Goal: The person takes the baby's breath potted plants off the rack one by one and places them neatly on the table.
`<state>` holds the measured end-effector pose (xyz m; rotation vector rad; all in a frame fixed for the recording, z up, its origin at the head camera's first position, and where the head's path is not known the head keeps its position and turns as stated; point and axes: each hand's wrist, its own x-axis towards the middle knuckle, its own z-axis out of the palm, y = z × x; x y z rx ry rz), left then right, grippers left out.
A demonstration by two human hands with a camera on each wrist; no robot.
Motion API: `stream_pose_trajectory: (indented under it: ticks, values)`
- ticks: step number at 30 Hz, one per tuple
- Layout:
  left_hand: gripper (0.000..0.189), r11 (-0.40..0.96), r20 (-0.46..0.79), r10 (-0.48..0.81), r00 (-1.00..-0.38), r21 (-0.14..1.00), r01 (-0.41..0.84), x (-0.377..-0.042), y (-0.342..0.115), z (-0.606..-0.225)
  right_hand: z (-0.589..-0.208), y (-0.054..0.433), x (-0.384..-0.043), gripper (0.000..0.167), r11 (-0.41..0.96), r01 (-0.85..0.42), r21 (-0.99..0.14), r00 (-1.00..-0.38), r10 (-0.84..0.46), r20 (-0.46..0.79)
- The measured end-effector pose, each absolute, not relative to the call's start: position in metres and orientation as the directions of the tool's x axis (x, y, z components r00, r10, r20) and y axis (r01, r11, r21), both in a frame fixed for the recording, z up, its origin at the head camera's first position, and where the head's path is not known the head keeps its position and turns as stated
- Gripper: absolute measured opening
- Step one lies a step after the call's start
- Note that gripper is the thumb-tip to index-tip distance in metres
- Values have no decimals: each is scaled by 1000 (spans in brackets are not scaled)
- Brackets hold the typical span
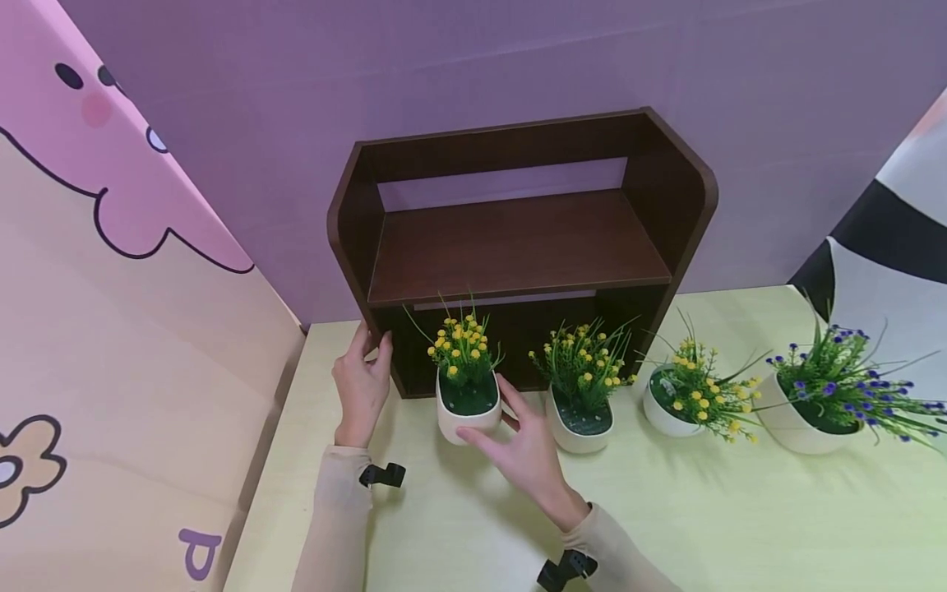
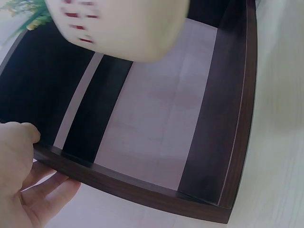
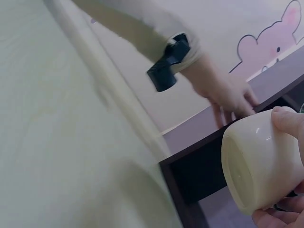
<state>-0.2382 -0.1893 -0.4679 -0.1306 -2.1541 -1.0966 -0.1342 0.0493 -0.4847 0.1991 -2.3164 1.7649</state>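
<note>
My right hand (image 1: 528, 452) grips a white pot of yellow flowers (image 1: 468, 411), thumb on the near side and fingers on the right. In the right wrist view the pot's bare underside (image 3: 240, 173) shows, lifted off the table. The pot hangs in front of the lower compartment of a dark brown two-tier shelf (image 1: 518, 247). My left hand (image 1: 362, 386) holds the shelf's left side panel, thumb inside and fingers outside, as the left wrist view also shows. Red marks run along the pot's side (image 2: 123, 28) there.
To the right on the pale table (image 1: 473, 534) stand two more pots of yellow flowers, one nearer (image 1: 580, 423) and one farther right (image 1: 669, 411), then a pot of purple flowers (image 1: 806, 419). A purple wall (image 1: 518, 66) rises behind the shelf, and a cartoon-printed panel (image 1: 133, 329) borders the left.
</note>
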Motion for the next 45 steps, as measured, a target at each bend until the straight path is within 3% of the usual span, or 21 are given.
stream_pose_trajectory:
  ticks: [23,45]
  values:
    - [22,616,612,-213,-762,690,381,-238,-189,-473,-540,49,-137,92,221,-148,-964,-987,32,158]
    - [23,603,618,-228,-753,697,389,-239,-188,-471,-560,43,-146,103,223,-165,-961,-983,38,177]
